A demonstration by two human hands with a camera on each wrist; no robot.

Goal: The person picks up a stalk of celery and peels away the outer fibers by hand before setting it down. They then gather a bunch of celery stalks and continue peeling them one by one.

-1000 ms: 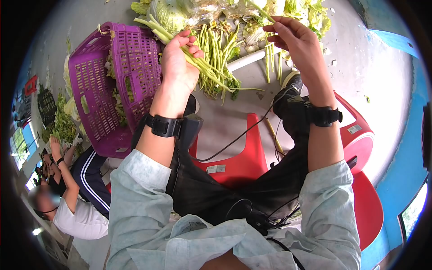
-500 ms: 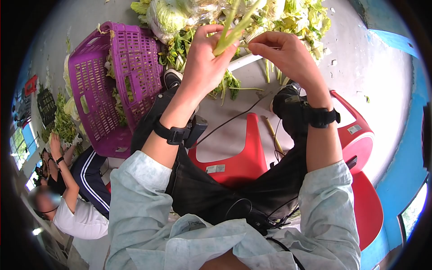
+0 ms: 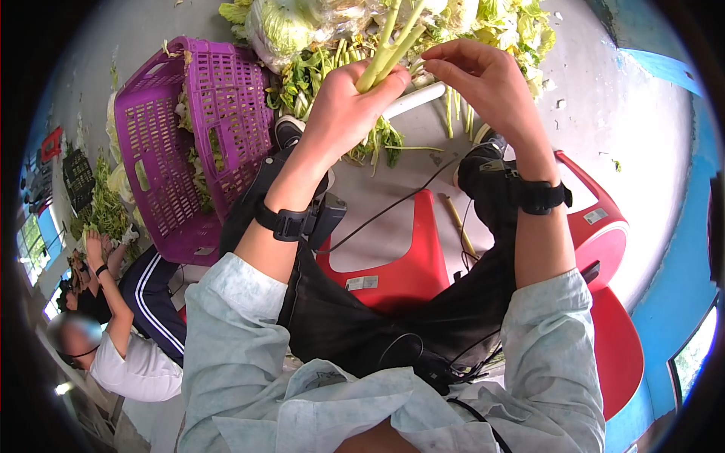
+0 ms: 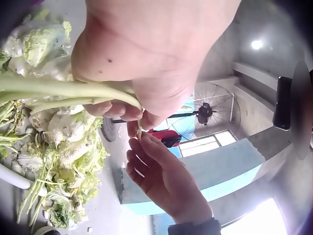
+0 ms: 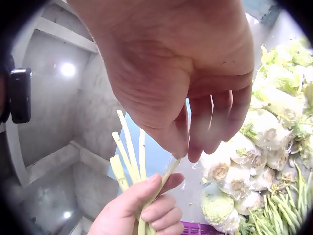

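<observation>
My left hand (image 3: 343, 106) grips a small bunch of pale green, celery-like stalks (image 3: 389, 53). In the right wrist view the stalk ends (image 5: 128, 156) fan out above the thumb, and the left fingers curl round them. Thumb and fingertips of my right hand (image 3: 491, 83) pinch the tip of one thin stalk (image 5: 168, 171), close beside the left hand. The left wrist view shows both hands nearly meeting at that tip, with the right hand (image 4: 168, 178) below. More such stalks (image 3: 385, 143) lie on the floor beyond, partly hidden behind the left hand.
A purple slatted basket (image 3: 226, 83) stands at left. Cabbages (image 3: 287, 26) and loose leaves are heaped at the far side, near a white tube (image 3: 415, 100). Red stools (image 3: 400, 279) are close by the legs. Another person (image 3: 136, 362) sits at left; a cable crosses between the knees.
The left hand has moved rightward and turned over, swinging its stalks upright. My right hand has come down to meet it; over the last half second both have shifted only slightly.
</observation>
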